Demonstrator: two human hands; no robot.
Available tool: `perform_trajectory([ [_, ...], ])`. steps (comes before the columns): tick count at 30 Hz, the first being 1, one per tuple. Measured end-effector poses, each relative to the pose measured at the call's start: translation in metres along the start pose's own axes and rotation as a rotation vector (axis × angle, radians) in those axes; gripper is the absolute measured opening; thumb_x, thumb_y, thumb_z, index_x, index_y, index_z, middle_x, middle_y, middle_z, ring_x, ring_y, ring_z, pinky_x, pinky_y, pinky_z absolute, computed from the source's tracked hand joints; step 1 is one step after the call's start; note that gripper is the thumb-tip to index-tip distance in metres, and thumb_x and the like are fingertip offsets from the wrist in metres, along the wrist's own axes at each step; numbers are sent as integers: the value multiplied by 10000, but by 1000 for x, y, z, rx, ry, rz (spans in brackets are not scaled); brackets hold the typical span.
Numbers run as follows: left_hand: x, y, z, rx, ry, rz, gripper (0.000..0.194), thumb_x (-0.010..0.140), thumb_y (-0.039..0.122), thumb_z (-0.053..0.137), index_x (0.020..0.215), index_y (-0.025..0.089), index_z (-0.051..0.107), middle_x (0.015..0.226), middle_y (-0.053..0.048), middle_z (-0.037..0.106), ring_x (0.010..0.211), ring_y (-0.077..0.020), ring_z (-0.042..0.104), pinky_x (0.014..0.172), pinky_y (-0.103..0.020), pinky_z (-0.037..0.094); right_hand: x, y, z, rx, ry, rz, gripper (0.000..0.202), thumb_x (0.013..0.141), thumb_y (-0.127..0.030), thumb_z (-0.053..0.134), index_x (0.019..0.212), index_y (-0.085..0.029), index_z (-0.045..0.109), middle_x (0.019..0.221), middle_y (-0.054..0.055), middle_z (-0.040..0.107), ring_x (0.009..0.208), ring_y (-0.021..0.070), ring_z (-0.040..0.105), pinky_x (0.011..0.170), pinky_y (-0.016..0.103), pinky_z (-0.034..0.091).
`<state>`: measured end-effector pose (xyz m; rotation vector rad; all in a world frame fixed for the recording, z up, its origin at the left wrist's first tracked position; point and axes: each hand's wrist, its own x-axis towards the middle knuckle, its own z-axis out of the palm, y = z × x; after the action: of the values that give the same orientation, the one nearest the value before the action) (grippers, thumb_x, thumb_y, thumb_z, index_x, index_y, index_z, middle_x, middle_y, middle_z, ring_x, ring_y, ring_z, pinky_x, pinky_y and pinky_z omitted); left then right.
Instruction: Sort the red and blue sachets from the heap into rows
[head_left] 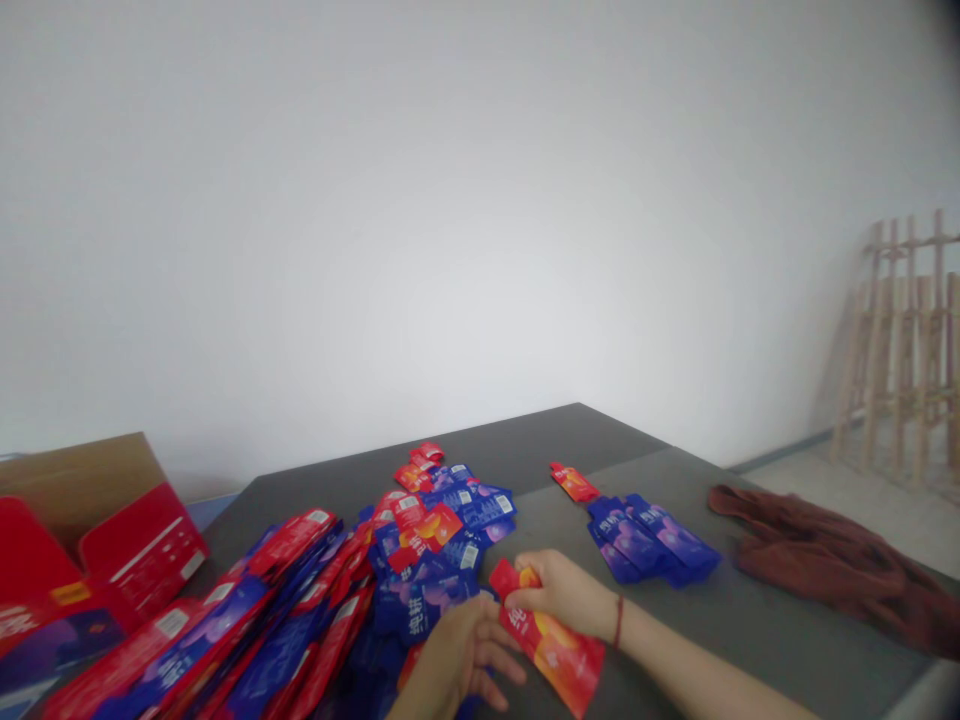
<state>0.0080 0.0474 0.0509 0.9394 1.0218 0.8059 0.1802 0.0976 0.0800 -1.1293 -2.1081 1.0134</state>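
- Packet [562, 660], red and orange: in right hand [568, 597], low at centre, over dark table [547, 430]; tilted, wide end toward bottom right.
- Right hand: thumb and fingers closed around upper, narrow end of packet; red cord [619, 622] at wrist.
- Left hand [465, 655]: fingers loosely spread, just beside packet; contact uncertain, view blurred.
- Left of packet: heap [450, 535] of red and blue packets; next to it, row of long packs [217, 640], overlapping.
- Far left: red box [150, 545], flaps open.
- Beyond right hand: blue packets [652, 540], overlapping, near red packet [574, 483].
- Right side: brown cloth [825, 560], crumpled.
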Motion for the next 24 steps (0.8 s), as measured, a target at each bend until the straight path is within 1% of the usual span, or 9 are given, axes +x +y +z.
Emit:
perform_trajectory([
  [2,0,-4,9,96,-47,23,487,649,607,663,819,159,578,745,-85,701,512,-154,637,393,-208,425,0,2,5,52,76,0,252,768,-368,612,644,-176,507,597,-58,504,551,85,424,521,206,317],
  [5,3,-6,14,166,35,106,494,614,609,687,782,164,555,646,-56,670,422,-135,588,344,-201,379,-4,4,12,275,106,25,358,801,-524,548,706,-181,506,644,-34,543,566,95,468,535,208,362],
  [8,6,-3,8,116,141,216,539,619,627,675,868,171,534,616,-24,657,426,-141,591,334,-199,376,-15,8,18,542,-142,130,501,753,-666,532,871,-179,536,673,-8,605,484,89,496,460,201,370],
  [10,7,-1,2,100,161,240,576,620,631,675,922,165,524,604,-15,657,418,-134,582,333,-195,380,-22,11,20,630,-232,195,541,728,-675,560,922,-170,544,640,-10,606,389,57,418,378,177,293],
  [14,11,-3,-5,99,150,194,653,633,667,647,1012,154,509,582,-12,651,430,-142,585,325,-190,378,-26,10,26,674,-120,198,524,712,-628,609,946,-165,535,557,-53,554,343,29,289,337,166,185],
  [17,16,-8,-9,171,159,228,642,646,665,646,1002,148,511,523,12,612,379,-118,530,314,-178,342,-22,4,36,602,-58,119,520,724,-582,614,1018,-161,530,554,-63,545,355,45,346,343,170,239],
  [20,20,-12,-12,225,169,315,612,675,627,640,1032,150,497,465,66,534,317,-79,420,309,-172,296,-16,3,38,561,0,45,615,752,-507,608,1256,-190,452,623,-62,578,369,52,383,358,173,289],
  [22,20,-16,-11,222,178,336,630,695,567,645,1137,163,450,527,81,529,327,-71,398,311,-176,280,-6,8,24,509,35,44,648,779,-468,584,1346,-218,395,667,-51,605,373,56,398,362,179,300],
  [24,19,-21,-6,246,186,323,648,728,502,627,1241,183,392,594,81,529,351,-74,401,330,-187,282,11,21,-7,392,122,118,569,824,-428,543,1339,-216,428,645,-42,606,396,75,443,378,190,328],
])
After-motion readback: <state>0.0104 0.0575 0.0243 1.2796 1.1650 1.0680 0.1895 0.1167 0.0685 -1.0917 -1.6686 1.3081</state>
